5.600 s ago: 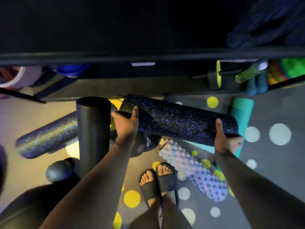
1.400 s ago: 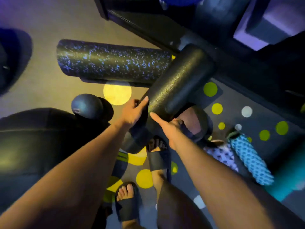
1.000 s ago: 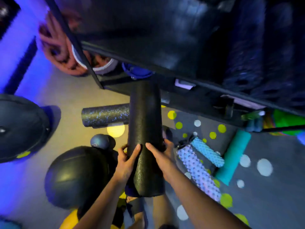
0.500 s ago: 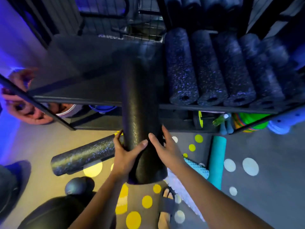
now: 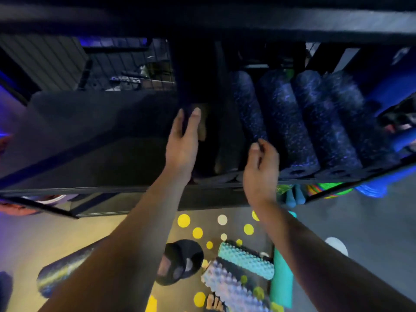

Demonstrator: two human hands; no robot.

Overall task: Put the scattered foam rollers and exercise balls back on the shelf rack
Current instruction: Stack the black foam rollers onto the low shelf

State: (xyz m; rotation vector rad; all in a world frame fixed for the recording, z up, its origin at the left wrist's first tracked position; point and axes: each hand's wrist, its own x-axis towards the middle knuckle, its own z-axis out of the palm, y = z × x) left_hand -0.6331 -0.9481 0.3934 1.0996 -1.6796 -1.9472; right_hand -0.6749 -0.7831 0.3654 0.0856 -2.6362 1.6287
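Head view, and both hands are up at the shelf rack (image 5: 94, 190) across the middle of the frame. The plain black foam roller (image 5: 216, 140) lies end-on on the shelf at centre, dark and hard to make out. The left hand (image 5: 183, 143) rests flat against its left side, fingers straight and close together, not wrapped around it. The right hand (image 5: 261, 170) sits just right of it, fingers loosely curled, holding nothing; whether it touches the roller, I cannot tell. To the right on the same shelf, four blue-speckled rollers (image 5: 290, 124) lie side by side, touching.

Down on the dotted floor mat (image 5: 198, 233) at lower centre: one teal knobbly roller (image 5: 245, 260), one pale knobbly roller (image 5: 229, 287) just below it, one smooth teal roller (image 5: 281, 282) at their right, and one speckled roller (image 5: 63, 273) at lower left, partly hidden by the left forearm. One dark round object (image 5: 180, 262) sits between the arms, too blurred to name
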